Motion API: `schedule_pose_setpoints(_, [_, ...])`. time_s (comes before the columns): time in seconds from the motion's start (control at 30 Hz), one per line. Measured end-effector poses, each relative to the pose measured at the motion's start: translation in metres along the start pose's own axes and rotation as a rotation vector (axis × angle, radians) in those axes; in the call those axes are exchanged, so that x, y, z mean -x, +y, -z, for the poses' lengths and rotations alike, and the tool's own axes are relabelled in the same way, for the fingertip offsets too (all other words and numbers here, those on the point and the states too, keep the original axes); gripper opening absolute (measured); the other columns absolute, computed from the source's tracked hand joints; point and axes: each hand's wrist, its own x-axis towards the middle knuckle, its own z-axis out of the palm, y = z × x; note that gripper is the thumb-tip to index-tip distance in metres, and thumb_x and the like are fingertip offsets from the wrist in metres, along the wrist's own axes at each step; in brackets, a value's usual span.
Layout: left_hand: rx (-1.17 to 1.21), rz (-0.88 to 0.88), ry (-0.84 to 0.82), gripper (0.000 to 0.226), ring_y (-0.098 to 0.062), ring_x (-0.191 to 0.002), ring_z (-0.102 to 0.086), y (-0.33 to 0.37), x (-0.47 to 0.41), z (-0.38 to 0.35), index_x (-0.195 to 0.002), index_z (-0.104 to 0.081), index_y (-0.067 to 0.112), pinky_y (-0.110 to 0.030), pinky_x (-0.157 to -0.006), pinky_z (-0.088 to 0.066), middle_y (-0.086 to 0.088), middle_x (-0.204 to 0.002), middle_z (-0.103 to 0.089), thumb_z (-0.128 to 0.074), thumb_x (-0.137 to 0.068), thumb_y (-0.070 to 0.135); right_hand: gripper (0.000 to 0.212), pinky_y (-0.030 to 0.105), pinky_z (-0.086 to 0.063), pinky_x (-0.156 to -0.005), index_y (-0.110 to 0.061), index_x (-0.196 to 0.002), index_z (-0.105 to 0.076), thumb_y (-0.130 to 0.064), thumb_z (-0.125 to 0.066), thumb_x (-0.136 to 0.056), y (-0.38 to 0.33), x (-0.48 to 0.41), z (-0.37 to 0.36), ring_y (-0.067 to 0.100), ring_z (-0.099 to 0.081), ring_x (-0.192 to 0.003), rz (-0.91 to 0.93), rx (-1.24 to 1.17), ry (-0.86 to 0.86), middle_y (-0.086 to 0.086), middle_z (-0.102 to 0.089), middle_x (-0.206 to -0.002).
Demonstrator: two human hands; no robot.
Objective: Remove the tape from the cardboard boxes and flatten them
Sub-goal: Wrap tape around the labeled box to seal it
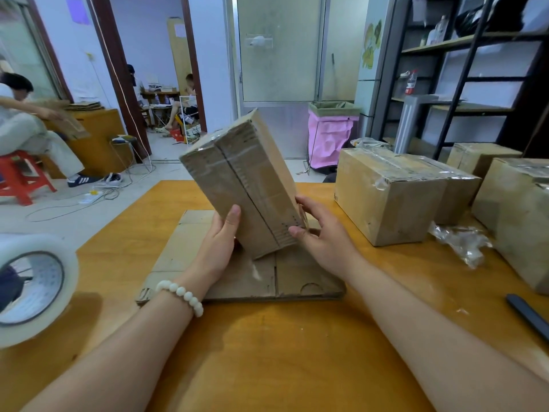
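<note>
Two grips hold one box (246,179), tilted, over a flattened sheet (190,251) lying on the counter (267,352). We cannot tell whether its lower corner touches the sheet. Our left grip (221,242) clasps the box's left edge, thumb on the front. Our right grip (323,236) clasps the lower right edge. Clear tape covers the box's seam. At our right stand four spare boxes (383,194), also taped, well apart from our hands. Crumpled tape (463,242) lies beside them, and a dark tool (528,316) lies nearer us. A tape roll (32,289) sits far left.
</note>
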Motion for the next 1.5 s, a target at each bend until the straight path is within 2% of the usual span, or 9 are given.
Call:
schedule_pose_setpoints(0.1, [-0.002, 0.024, 0.021, 0.126, -0.014, -0.134, -0.043, -0.007, -0.005, 0.005, -0.149, -0.032, 0.025, -0.043, -0.115, -0.032, 0.008, -0.147, -0.044, -0.042, -0.050, 0.101, 0.058, 0.043, -0.044, -0.103, -0.021, -0.139, -0.039, -0.016, -0.065, -0.088, -0.003, 0.001, 0.000, 0.012, -0.039, -0.129, -0.009, -0.009, -0.001, -0.003, -0.043, -0.138])
schedule_pose_setpoints(0.27, [0.003, 0.015, 0.049, 0.130, -0.016, -0.138, -0.039, -0.004, -0.004, 0.002, -0.151, -0.030, 0.023, -0.046, -0.116, -0.031, 0.004, -0.150, -0.041, -0.038, -0.048, 0.103, 0.072, 0.040, -0.040, -0.108, -0.025, -0.147, -0.030, -0.027, -0.068, -0.086, -0.005, 0.002, 0.002, 0.009, -0.035, -0.130, -0.024, 0.053, -0.040, -0.011, -0.033, -0.134])
schedule_pose_setpoints(0.47, [0.074, 0.074, 0.061, 0.086, -0.019, -0.132, -0.045, -0.001, -0.003, -0.004, -0.143, -0.039, 0.021, -0.049, -0.109, -0.039, 0.005, -0.132, -0.049, -0.029, -0.075, 0.071, 0.049, 0.039, -0.045, -0.101, -0.022, -0.126, -0.050, -0.034, -0.070, -0.083, -0.008, 0.006, -0.002, 0.005, -0.042, -0.120, 0.027, 0.084, 0.054, -0.019, -0.042, -0.121])
schedule_pose_setpoints(0.83, [0.219, 0.114, 0.113, 0.066, -0.016, -0.130, -0.043, 0.000, -0.007, -0.002, -0.142, -0.041, 0.021, -0.049, -0.114, -0.032, 0.004, -0.133, -0.051, -0.025, -0.093, 0.062, 0.015, 0.044, -0.047, -0.097, -0.029, -0.108, -0.054, -0.027, -0.058, -0.093, -0.005, 0.006, -0.005, 0.015, -0.046, -0.120, 0.119, 0.081, 0.056, -0.011, -0.048, -0.121])
schedule_pose_setpoints(1.03, [0.262, 0.138, 0.082, 0.061, -0.021, -0.136, -0.040, 0.001, -0.009, 0.000, -0.141, -0.042, 0.020, -0.050, -0.114, -0.032, -0.003, -0.147, -0.045, -0.023, -0.098, 0.058, 0.057, 0.036, -0.036, -0.107, -0.026, -0.141, -0.042, -0.046, -0.049, -0.088, -0.010, 0.006, -0.005, 0.010, -0.036, -0.119, 0.156, 0.222, -0.003, -0.012, -0.035, -0.121])
schedule_pose_setpoints(1.2, [0.301, 0.124, 0.089, 0.052, -0.020, -0.133, -0.043, -0.001, -0.009, -0.001, -0.134, -0.045, 0.023, -0.047, -0.105, -0.040, -0.003, -0.145, -0.046, -0.022, -0.100, 0.055, 0.081, 0.027, -0.023, -0.107, -0.021, -0.147, -0.031, -0.058, -0.054, -0.079, -0.008, 0.008, -0.011, -0.002, -0.017, -0.120, 0.221, 0.385, -0.024, -0.002, -0.028, -0.139])
schedule_pose_setpoints(1.3, [0.283, 0.099, 0.196, 0.055, -0.018, -0.133, -0.041, -0.005, -0.014, 0.001, -0.149, -0.027, 0.022, -0.047, -0.096, -0.044, -0.001, -0.150, -0.039, -0.024, -0.103, 0.051, 0.062, 0.016, -0.021, -0.106, -0.008, -0.131, -0.051, -0.042, -0.067, -0.082, -0.006, 0.009, -0.020, 0.008, -0.029, -0.125, 0.320, 0.327, 0.071, 0.007, -0.041, -0.139])
schedule_pose_setpoints(1.4, [0.224, 0.024, 0.285, 0.056, -0.015, -0.134, -0.035, -0.006, -0.015, 0.003, -0.154, -0.005, 0.030, -0.051, -0.104, -0.039, 0.003, -0.156, -0.024, -0.029, -0.105, 0.043, 0.048, 0.001, -0.013, -0.104, -0.002, -0.110, -0.061, -0.041, -0.063, -0.081, -0.009, 0.008, -0.029, 0.020, -0.046, -0.118, 0.442, 0.376, 0.189, 0.014, -0.054, -0.127])
schedule_pose_setpoints(1.5, [0.261, -0.018, 0.210, 0.096, -0.013, -0.141, -0.028, -0.007, -0.012, 0.004, -0.154, -0.001, 0.032, -0.044, -0.110, -0.032, 0.005, -0.160, -0.017, -0.051, -0.083, 0.071, 0.046, 0.005, -0.014, -0.106, -0.003, -0.105, -0.062, -0.041, -0.060, -0.080, -0.011, 0.008, -0.035, 0.020, -0.046, -0.111, 0.508, 0.427, 0.261, 0.016, -0.059, -0.119])
